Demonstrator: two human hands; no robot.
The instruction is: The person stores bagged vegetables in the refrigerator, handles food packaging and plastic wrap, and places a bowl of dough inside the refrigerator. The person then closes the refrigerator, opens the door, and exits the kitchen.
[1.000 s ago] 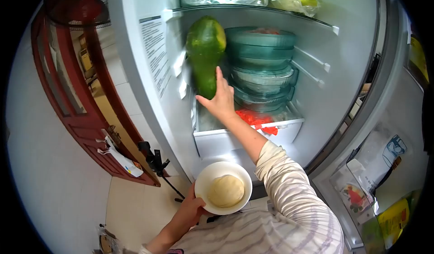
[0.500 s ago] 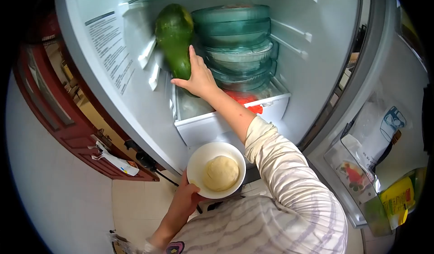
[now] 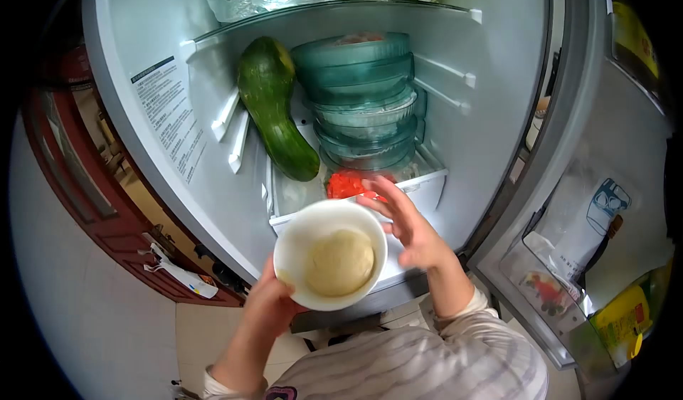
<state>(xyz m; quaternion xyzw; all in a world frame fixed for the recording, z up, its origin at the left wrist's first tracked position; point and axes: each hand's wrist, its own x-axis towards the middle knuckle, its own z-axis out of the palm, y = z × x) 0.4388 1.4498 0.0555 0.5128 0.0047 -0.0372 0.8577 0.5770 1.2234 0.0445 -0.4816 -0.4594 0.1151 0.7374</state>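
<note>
My left hand (image 3: pixel 269 302) grips the lower left rim of a white bowl (image 3: pixel 290 240). A round ball of pale dough (image 3: pixel 340 263) lies inside the bowl. Just right of the bowl, my right hand (image 3: pixel 409 228) is open with its fingers spread, close to the rim and holding nothing. Beyond them, in the open fridge, a long green squash (image 3: pixel 274 108) leans on the left side. Beside it rises a stack of teal glass bowls (image 3: pixel 359 101), some with food in them. A red plastic bag (image 3: pixel 350 184) lies at the foot of the stack.
A glass shelf (image 3: pixel 334 5) with bagged vegetables crosses the top. The fridge drawer's white front edge (image 3: pixel 427 183) is below the stack. At right the open fridge door holds a bin (image 3: pixel 548 286) with packets. A dark red door (image 3: pixel 107 215) stands at left.
My right hand has left the squash and come back down to the right of the bowl. The squash now leans lower and further forward. The bowl has risen closer to the camera.
</note>
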